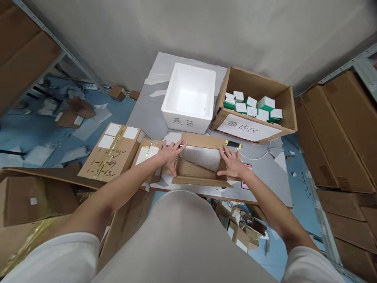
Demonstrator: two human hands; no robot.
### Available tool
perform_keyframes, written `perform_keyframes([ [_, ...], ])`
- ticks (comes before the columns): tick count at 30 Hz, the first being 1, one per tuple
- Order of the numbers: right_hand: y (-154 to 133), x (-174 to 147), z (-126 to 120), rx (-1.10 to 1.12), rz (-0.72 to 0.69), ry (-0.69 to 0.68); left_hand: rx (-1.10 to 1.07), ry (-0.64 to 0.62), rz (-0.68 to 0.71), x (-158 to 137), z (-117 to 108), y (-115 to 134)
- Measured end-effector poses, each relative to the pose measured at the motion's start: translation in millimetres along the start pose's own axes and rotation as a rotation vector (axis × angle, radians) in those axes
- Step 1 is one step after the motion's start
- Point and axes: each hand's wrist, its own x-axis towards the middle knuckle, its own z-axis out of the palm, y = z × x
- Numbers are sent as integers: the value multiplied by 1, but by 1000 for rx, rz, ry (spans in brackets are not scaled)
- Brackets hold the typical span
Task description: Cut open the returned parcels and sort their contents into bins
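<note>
Though one carton between, two hands.

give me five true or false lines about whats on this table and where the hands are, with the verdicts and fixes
1. Both the left hand and the right hand touch the open carton. True.
2. The white foam box holds the green-and-white boxes. False: the green-and-white boxes stand in the cardboard box to the right of the white foam box.
3. The yellow-and-black tool lies beyond the right hand. True.
4. The left hand holds the phone. False: the phone lies on the table, partly hidden by the right arm.
5. The carton with handwritten numbers is left of the open carton. True.
</note>
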Motion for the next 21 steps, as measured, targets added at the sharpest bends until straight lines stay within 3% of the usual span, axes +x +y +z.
perform_keyframes([
  [2,-16,5,-6,-68,-7,150,-9,-3,-6,-1,0,0],
  [4,-32,15,-12,-136,-20,200,-14,0,-10,-1,-1,1],
  [9,-52,45,-17,-274,9,38,-40,29,4,-2,-2,1],
  [14,-50,43,-29,-266,3,-43,-105,58,10,-9,-8,-5],
  [17,-55,30,-55,-260,4,-7,-157,146,-47,-18,-23,2],
  [21,-73,11,-112,-301,-115,221,-202,369,-23,-30,-54,41],
])
